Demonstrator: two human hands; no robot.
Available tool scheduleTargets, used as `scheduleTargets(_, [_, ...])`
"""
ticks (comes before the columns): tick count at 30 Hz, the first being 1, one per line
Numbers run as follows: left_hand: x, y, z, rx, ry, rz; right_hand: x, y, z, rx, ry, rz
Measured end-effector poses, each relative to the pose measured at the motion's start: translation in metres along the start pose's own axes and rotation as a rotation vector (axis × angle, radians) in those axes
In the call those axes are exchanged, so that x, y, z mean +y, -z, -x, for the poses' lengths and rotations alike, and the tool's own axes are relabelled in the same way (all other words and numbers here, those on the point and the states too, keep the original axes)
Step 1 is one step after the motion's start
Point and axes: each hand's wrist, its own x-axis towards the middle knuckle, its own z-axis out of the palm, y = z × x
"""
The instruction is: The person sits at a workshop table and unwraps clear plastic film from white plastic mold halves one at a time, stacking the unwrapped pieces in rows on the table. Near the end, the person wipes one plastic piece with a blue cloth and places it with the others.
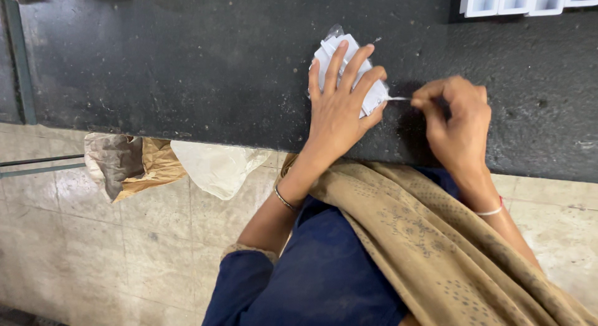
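A small white packet [346, 67] in clear wrap lay on the dark worktop [187, 64], near the front edge. The left hand [339, 102] lay flat on top of it with the fingers spread wide, pressing it down so it could not slide. A thin white strip [397, 99] stuck out from the right side of the packet. The right hand [458, 120] was just beside it, with the thumb and a finger pinched tight on the end of the strip. The other fingers were curled in.

To do this well, I think the flat hand should keep pushing down hard, so the packet does not lift or turn. The pinching hand should pull slowly and straight out to the side, low along the top. A quick tug might snap the thin strip or rip the wrap in the wrong place.

A thin bangle [286, 200] was on the left wrist. A tan scarf [436, 239] hung over blue clothes [311, 276]. Below the worktop, on the tiled floor [93, 251], sat a crumpled brown paper bag [134, 164] and a white bag [218, 167]. White plastic trays [529, 1] sat at the far right corner of the worktop.
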Motion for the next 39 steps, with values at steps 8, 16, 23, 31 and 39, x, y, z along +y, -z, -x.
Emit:
scheduleTargets(8, [0.004,0.014,-0.006,-0.067,-0.014,0.087,-0.004,0.0,-0.012,0.043,-0.014,-0.055])
scheduleTargets(16, [0.001,0.031,-0.003,-0.129,0.002,0.221,-0.018,-0.004,-0.002,0.039,-0.02,-0.025])
scheduleTargets(23, [0.003,0.03,-0.004,-0.11,0.002,0.219,-0.011,-0.027,-0.009,-0.013,0.056,0.02])
scheduleTargets(31, [0.002,0.023,-0.005,-0.072,0.006,0.176,-0.003,-0.021,-0.005,-0.08,-0.083,-0.179])
scheduleTargets(39, [0.003,0.026,-0.002,-0.088,0.013,0.177,0.0,-0.02,-0.009,-0.133,-0.213,-0.333])
